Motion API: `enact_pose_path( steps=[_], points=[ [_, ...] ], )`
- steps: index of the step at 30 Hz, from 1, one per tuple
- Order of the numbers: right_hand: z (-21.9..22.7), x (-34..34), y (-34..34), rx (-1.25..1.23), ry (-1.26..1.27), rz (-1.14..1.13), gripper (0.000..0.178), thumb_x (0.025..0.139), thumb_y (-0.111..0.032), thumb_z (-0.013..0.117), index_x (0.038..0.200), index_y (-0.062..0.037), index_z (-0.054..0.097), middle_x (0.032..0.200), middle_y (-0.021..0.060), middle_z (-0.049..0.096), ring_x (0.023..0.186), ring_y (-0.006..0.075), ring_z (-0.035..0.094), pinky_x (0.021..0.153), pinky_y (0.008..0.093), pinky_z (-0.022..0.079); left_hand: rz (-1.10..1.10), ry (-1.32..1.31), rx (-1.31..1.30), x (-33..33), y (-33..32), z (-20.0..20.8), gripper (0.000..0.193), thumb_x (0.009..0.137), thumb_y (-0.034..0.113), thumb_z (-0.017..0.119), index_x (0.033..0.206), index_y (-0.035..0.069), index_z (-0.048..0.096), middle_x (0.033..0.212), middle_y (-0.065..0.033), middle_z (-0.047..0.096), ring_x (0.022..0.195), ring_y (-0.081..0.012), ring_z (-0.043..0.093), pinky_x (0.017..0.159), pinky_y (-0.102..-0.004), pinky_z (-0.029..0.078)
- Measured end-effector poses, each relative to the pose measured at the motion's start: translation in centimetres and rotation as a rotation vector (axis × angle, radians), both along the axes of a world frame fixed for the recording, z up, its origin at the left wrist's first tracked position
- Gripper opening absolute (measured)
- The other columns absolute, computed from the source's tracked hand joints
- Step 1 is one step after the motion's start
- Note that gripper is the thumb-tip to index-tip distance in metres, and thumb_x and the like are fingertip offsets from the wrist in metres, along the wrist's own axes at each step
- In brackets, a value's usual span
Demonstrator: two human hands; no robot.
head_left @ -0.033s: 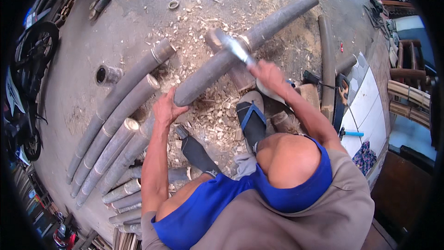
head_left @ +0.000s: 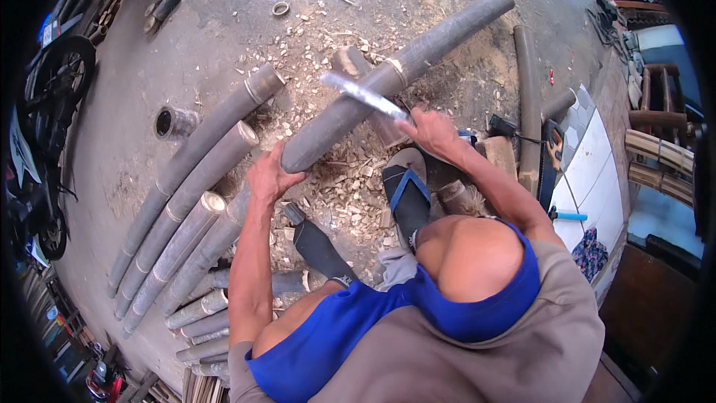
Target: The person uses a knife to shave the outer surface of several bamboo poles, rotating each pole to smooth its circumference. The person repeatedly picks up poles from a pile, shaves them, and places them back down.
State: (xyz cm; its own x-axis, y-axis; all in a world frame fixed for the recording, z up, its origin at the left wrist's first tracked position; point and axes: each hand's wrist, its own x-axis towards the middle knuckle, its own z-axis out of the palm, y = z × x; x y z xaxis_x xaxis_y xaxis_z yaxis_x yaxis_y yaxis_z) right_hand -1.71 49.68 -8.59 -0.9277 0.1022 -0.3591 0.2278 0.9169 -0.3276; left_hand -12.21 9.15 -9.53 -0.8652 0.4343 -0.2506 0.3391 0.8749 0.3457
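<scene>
A thick grey-brown bamboo pole [head_left: 340, 116] slants from my left hand up to the far right, with a pale ring at a node. My left hand [head_left: 271, 176] is wrapped round its near end. My right hand [head_left: 432, 133] grips a machete, its handle mostly hidden in my fingers. The motion-smeared silver machete blade [head_left: 362, 95] crosses over the pole just short of the node; whether it touches I cannot tell. Under the pole lies a short wooden block [head_left: 388, 131], seen on both sides of it.
Wood chips [head_left: 350, 183] litter the floor round my feet. Several bamboo poles [head_left: 195, 142] lie at the left, beside a short bamboo piece [head_left: 176, 122]. At the right are another pole [head_left: 528, 89], a handsaw [head_left: 553, 142], a blue-handled hammer [head_left: 570, 216] and white tiles [head_left: 591, 172]. A motorcycle [head_left: 52, 134] stands far left.
The machete blade has swung left and turned flatter across the pole. My right hand has dropped slightly nearer to me. My left hand and the pole look unmoved.
</scene>
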Motion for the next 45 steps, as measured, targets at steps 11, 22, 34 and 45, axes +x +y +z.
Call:
enact_pose_path(
  steps=[11, 22, 34, 45],
  points=[
    [-2.7, -1.2, 2.8, -0.127, 0.210, -0.370, 0.072, 0.104, -0.065, 0.049, 0.098, 0.0040, 0.067, 0.088, 0.0369, 0.069, 0.092, 0.0562, 0.069, 0.084, 0.0621, 0.054, -0.047, 0.237, -0.035, 2.0, -0.2, -1.7, 0.103, 0.060, 0.041, 0.097, 0.150, 0.018, 0.053, 0.110, -0.0154, 0.066, 0.102, -0.0369, 0.066, 0.090, -0.0507, 0.052],
    [-2.3, -0.6, 0.0, -0.090, 0.176, -0.254, 0.074, 0.102, -0.070, 0.048, 0.100, 0.0016, 0.067, 0.089, 0.0346, 0.071, 0.087, 0.0549, 0.071, 0.079, 0.0623, 0.055, 0.006, -0.059, -0.060, 0.8, 0.3, 0.3, 0.096, 0.062, 0.040, 0.092, 0.147, 0.017, 0.056, 0.114, -0.0203, 0.070, 0.107, -0.0412, 0.069, 0.091, -0.0513, 0.056],
    [-0.3, -1.6, 3.2, 0.088, 0.089, -0.144, 0.066, 0.104, -0.067, 0.048, 0.110, -0.0043, 0.070, 0.092, 0.0306, 0.073, 0.085, 0.0527, 0.072, 0.078, 0.0622, 0.057, 0.000, 0.026, -0.040, 1.0, -0.1, -0.7, 0.094, 0.062, 0.039, 0.093, 0.146, 0.019, 0.055, 0.111, -0.0191, 0.069, 0.103, -0.0409, 0.070, 0.087, -0.0525, 0.056],
    [-3.2, -3.0, 4.6, 0.015, 0.208, -0.226, 0.067, 0.106, -0.063, 0.047, 0.108, -0.0004, 0.070, 0.090, 0.0315, 0.072, 0.094, 0.0506, 0.072, 0.077, 0.0612, 0.057, -0.015, -0.052, 0.015, -0.5, 0.1, -0.6, 0.093, 0.061, 0.045, 0.090, 0.145, 0.022, 0.057, 0.108, -0.0198, 0.072, 0.098, -0.0417, 0.072, 0.087, -0.0527, 0.057]
  ],
)
